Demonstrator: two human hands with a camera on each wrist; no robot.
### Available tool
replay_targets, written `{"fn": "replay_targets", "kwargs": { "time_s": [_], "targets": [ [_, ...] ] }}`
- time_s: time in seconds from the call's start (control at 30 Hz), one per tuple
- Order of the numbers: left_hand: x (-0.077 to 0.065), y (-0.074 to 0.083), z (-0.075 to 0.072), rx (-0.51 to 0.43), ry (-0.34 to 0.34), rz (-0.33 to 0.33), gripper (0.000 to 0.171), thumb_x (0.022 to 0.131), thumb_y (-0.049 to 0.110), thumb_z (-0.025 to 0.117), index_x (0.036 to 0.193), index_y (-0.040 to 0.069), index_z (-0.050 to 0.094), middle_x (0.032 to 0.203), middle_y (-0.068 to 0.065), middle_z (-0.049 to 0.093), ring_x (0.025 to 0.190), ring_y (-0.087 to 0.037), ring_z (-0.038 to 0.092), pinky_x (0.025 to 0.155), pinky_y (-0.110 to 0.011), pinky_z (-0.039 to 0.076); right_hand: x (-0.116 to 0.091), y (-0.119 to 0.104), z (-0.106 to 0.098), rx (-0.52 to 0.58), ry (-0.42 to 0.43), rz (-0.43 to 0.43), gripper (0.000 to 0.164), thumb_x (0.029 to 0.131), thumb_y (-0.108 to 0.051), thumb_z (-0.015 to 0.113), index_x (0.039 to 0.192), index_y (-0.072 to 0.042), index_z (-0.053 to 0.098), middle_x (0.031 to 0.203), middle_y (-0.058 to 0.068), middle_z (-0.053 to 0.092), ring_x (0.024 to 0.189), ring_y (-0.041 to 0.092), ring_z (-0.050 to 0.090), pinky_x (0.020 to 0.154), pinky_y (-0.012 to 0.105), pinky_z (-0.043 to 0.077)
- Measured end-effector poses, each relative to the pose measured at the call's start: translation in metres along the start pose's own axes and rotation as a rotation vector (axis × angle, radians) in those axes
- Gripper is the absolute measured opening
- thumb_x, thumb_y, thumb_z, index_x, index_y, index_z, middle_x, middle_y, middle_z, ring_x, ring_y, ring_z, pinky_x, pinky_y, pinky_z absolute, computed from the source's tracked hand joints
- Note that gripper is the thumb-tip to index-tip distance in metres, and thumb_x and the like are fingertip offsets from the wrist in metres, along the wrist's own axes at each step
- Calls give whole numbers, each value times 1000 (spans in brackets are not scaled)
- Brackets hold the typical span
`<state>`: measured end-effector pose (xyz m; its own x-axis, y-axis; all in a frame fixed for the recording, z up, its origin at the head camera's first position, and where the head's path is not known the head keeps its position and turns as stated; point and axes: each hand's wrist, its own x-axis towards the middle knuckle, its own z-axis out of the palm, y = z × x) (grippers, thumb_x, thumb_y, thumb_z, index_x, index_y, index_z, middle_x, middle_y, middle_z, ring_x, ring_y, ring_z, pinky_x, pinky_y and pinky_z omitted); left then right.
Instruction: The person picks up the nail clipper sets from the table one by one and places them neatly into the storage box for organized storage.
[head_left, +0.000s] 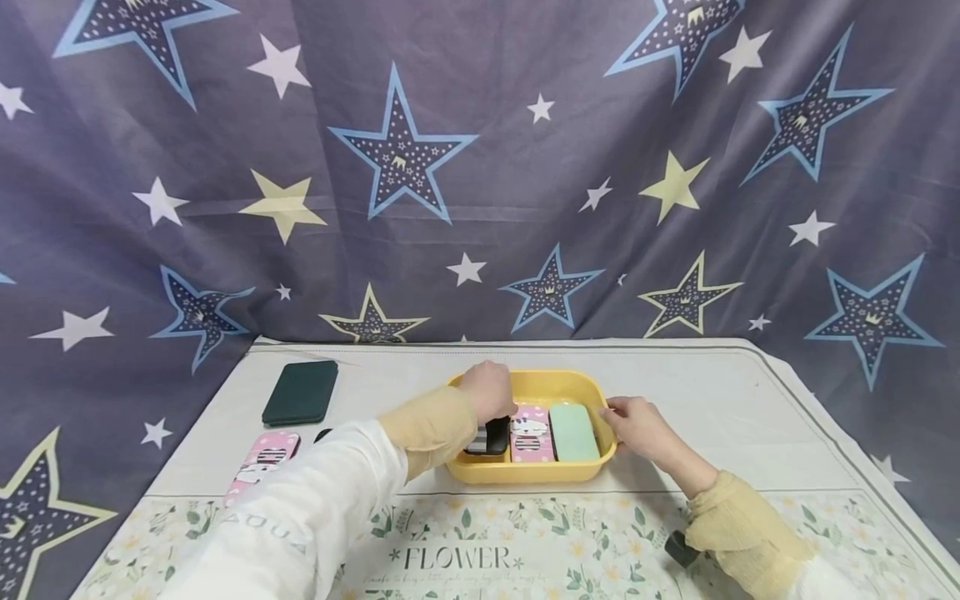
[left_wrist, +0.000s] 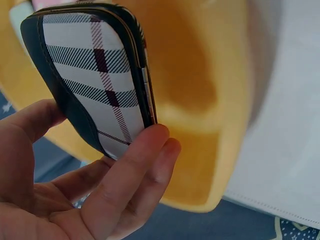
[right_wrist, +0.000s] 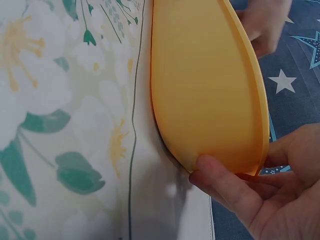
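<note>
My left hand [head_left: 487, 390] reaches over the left end of a yellow plastic basin [head_left: 525, 475]. Its thumb and fingers pinch a small black-and-white plaid case [left_wrist: 92, 75] with a dark wavy-edged panel and a metal-framed edge. In the left wrist view the case is tilted above the basin's floor. Beside it in the basin lie a pink cartoon-print case [head_left: 532, 450] and a mint-green case [head_left: 574, 433]. My right hand [head_left: 641, 429] grips the basin's right end, thumb and fingers on either side of the rim in the right wrist view.
On the table's left lie a dark green flat case [head_left: 302, 392] and another pink cartoon-print case [head_left: 262, 458], partly behind the left sleeve. A black item [head_left: 322, 435] peeks out there. A floral cloth [head_left: 465, 533] covers the near side; a star-patterned curtain [head_left: 480, 167] hangs behind.
</note>
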<state>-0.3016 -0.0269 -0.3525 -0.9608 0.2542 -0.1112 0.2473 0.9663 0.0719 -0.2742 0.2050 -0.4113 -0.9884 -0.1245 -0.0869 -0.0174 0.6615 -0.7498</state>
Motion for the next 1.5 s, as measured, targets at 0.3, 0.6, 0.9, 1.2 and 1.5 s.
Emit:
{"fn": "replay_targets", "kwargs": {
  "time_s": [0.3, 0.6, 0.9, 1.2, 1.5],
  "targets": [
    [3, -5, 22, 6, -12, -16, 21, 73, 29, 68, 67, 11, 58, 69, -2, 59, 60, -14, 53, 58, -25, 47, 1, 0, 0, 16, 3, -8, 40, 91, -16, 46, 122, 10, 46, 102, 25, 60, 74, 21, 63, 55, 29, 53],
    [7, -9, 34, 13, 11, -73, 30, 71, 34, 68, 83, 6, 62, 80, -6, 62, 71, -17, 57, 68, -28, 49, 2, -1, 0, 19, 5, -6, 40, 92, -16, 45, 122, 10, 46, 100, 24, 61, 70, 21, 63, 55, 30, 53],
    [12, -13, 39, 24, -13, -93, 34, 75, 36, 64, 92, 6, 62, 91, -7, 64, 83, -21, 59, 75, -29, 48, 3, -2, -1, 24, -4, -7, 40, 92, -16, 45, 122, 10, 46, 103, 25, 60, 76, 22, 63, 56, 30, 53],
    [13, -12, 32, -13, -93, -139, 11, 79, 16, 56, 84, 7, 59, 76, -6, 57, 64, -17, 53, 53, -26, 44, 2, -1, -1, 34, -8, 9, 41, 91, -17, 46, 122, 9, 46, 101, 24, 60, 71, 22, 63, 55, 31, 53],
    [10, -9, 29, -33, -102, -149, 15, 79, 9, 52, 91, 4, 61, 80, -7, 58, 66, -19, 53, 53, -27, 43, 2, 1, -1, 31, -15, -1, 39, 92, -15, 45, 121, 10, 46, 98, 24, 61, 71, 22, 63, 55, 31, 53]
  ]
}}
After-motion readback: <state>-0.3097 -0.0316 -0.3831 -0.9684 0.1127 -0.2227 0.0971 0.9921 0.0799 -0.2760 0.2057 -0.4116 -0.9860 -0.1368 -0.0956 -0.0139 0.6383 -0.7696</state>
